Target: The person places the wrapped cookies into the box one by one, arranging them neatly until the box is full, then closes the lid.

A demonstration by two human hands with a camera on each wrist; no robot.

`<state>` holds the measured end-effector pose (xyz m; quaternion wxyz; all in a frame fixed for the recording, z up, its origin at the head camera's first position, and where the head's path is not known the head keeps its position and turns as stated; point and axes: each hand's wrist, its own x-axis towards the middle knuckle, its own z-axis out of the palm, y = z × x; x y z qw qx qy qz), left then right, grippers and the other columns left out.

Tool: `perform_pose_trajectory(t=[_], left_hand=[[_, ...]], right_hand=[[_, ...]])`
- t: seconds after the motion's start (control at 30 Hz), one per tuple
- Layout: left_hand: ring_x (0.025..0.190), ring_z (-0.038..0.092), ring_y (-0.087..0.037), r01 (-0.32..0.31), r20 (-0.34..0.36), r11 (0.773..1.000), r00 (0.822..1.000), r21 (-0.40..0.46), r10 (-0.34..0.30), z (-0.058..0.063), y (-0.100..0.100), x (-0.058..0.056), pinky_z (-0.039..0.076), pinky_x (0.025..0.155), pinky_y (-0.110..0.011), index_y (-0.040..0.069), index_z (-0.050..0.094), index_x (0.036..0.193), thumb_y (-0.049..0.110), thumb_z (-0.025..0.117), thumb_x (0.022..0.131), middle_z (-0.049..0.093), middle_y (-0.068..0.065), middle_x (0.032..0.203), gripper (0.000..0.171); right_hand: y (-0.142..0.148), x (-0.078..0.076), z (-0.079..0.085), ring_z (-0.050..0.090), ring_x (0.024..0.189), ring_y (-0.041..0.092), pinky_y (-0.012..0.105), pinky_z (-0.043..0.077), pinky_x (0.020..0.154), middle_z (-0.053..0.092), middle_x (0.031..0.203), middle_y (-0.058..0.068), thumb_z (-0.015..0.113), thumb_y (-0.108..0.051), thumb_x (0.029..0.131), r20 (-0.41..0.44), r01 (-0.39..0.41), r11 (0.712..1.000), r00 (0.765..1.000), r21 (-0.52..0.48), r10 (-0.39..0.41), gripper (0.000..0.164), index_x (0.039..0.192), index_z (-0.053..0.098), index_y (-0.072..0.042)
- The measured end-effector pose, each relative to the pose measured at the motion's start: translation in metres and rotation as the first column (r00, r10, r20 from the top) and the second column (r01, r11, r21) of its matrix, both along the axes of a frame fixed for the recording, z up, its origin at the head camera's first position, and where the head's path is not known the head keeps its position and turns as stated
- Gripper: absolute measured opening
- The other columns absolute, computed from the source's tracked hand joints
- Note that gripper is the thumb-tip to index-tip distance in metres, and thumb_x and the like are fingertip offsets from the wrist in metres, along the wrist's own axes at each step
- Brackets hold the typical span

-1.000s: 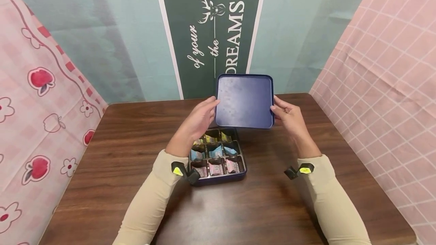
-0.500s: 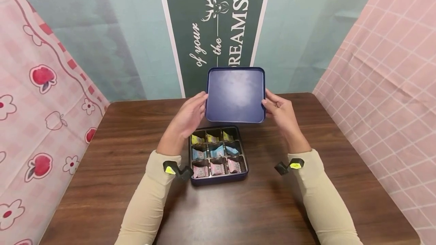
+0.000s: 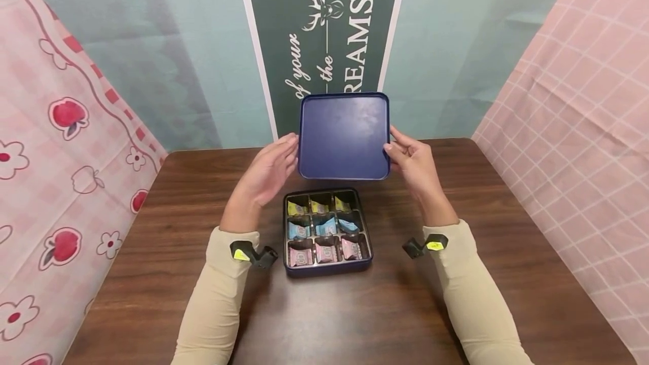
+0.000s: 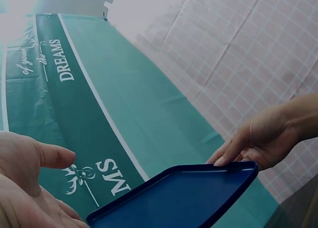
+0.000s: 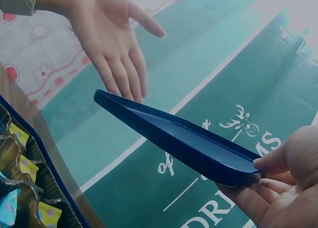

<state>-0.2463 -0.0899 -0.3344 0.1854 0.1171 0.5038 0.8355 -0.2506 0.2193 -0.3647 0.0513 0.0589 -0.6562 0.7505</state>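
A dark blue square tin lid point(image 3: 345, 137) is up above the back of the table, tilted with its rimmed inner side facing me. My right hand point(image 3: 416, 165) pinches its right edge, thumb on the inner face and fingers behind. At the left edge my left hand point(image 3: 266, 170) is held with fingers extended; in the right wrist view this left hand point(image 5: 112, 44) shows straight fingers and a thumb spread away from the lid. Below stands the uncovered blue tin point(image 3: 329, 270), its divided tray holding wrapped sweets: yellow point(image 3: 319, 207), light blue point(image 3: 326, 227) and pink point(image 3: 326, 252).
The tin rests on a brown wood-grain table point(image 3: 324, 320). Behind it hangs a green cloth point(image 3: 203, 44) with white lettering. A pink apple-print cloth point(image 3: 66, 185) borders the left, a pink checked cloth point(image 3: 573, 128) the right.
The lid has moved left and farther up in the head view, bringing the whole sweet tray into sight. My left hand has shifted left and its fingers have loosened from the lid's edge.
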Motion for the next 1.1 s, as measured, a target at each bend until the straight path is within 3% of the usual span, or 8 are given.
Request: perform_pose_trajectory(t=[0.23,0.4,0.53,0.67,0.8,0.93,1.1], left_hand=[[0.155,0.009,-0.031,0.008,0.028,0.999,1.000,0.051,-0.010,-0.006,-0.011,-0.004,0.010,0.126,-0.042,-0.005,0.009,0.159,0.013,0.028,0.110,0.009,-0.020,0.168,0.056],[0.154,0.015,-0.031,0.035,0.034,0.997,0.999,0.073,-0.037,-0.008,-0.017,-0.007,0.015,0.125,-0.042,-0.004,0.008,0.159,0.013,0.028,0.110,0.014,-0.021,0.167,0.056],[0.153,0.019,-0.032,0.049,0.023,0.996,0.998,0.074,-0.051,-0.008,-0.020,-0.011,0.020,0.124,-0.041,-0.004,0.006,0.160,0.010,0.031,0.110,0.017,-0.021,0.166,0.058],[0.151,0.026,-0.032,0.039,0.024,0.997,0.999,0.065,-0.040,-0.010,-0.023,-0.015,0.026,0.122,-0.040,-0.003,0.009,0.160,0.007,0.034,0.109,0.021,-0.022,0.165,0.058],[0.135,0.047,-0.028,0.028,0.040,0.998,0.999,0.057,-0.030,-0.013,-0.025,-0.019,0.042,0.112,-0.034,-0.001,0.018,0.160,0.006,0.035,0.109,0.037,-0.021,0.156,0.054],[0.111,0.061,-0.019,0.032,0.072,0.993,0.997,0.114,-0.040,-0.017,-0.023,-0.022,0.053,0.094,-0.028,-0.005,0.026,0.156,0.000,0.038,0.108,0.059,-0.013,0.131,0.050],[0.099,0.067,-0.017,0.029,0.093,0.988,0.995,0.149,-0.043,-0.021,-0.021,-0.025,0.058,0.084,-0.027,-0.009,0.034,0.148,-0.002,0.039,0.108,0.069,-0.008,0.112,0.042]], right_hand=[[-0.006,0.002,0.000,0.073,0.090,0.010,0.026,0.061,0.075,0.076,0.103,0.000,0.065,0.002,0.096,-0.007,0.084,0.997,0.996,-0.003,-0.084,0.051,0.146,0.052,0.000],[-0.010,0.001,-0.002,0.070,0.090,0.006,0.022,0.059,0.072,0.076,0.097,-0.005,0.062,0.006,0.095,0.005,0.164,0.986,0.986,-0.020,-0.164,0.048,0.142,0.054,0.004],[-0.008,0.000,-0.002,0.071,0.090,0.008,0.023,0.060,0.071,0.076,0.101,-0.001,0.063,0.007,0.095,0.029,0.181,0.981,0.983,-0.068,-0.179,0.047,0.141,0.054,0.006],[-0.008,0.000,-0.002,0.072,0.091,0.010,0.026,0.060,0.072,0.069,0.125,0.017,0.063,0.006,0.095,0.057,0.142,0.983,0.989,-0.112,-0.136,0.049,0.143,0.051,0.008],[-0.008,0.001,-0.001,0.072,0.095,0.012,0.029,0.061,0.075,0.053,0.143,0.028,0.061,0.004,0.097,0.075,0.065,0.985,0.996,-0.159,-0.053,0.051,0.146,0.047,0.008],[-0.009,0.003,0.001,0.074,0.094,0.015,0.031,0.061,0.076,0.064,0.134,0.018,0.062,0.003,0.098,0.086,-0.007,0.979,0.996,-0.203,0.025,0.051,0.146,0.046,0.009],[-0.012,0.004,0.001,0.075,0.088,0.016,0.030,0.061,0.073,0.074,0.112,0.008,0.060,0.004,0.098,0.086,-0.068,0.969,0.992,-0.236,0.091,0.051,0.145,0.044,0.013]])
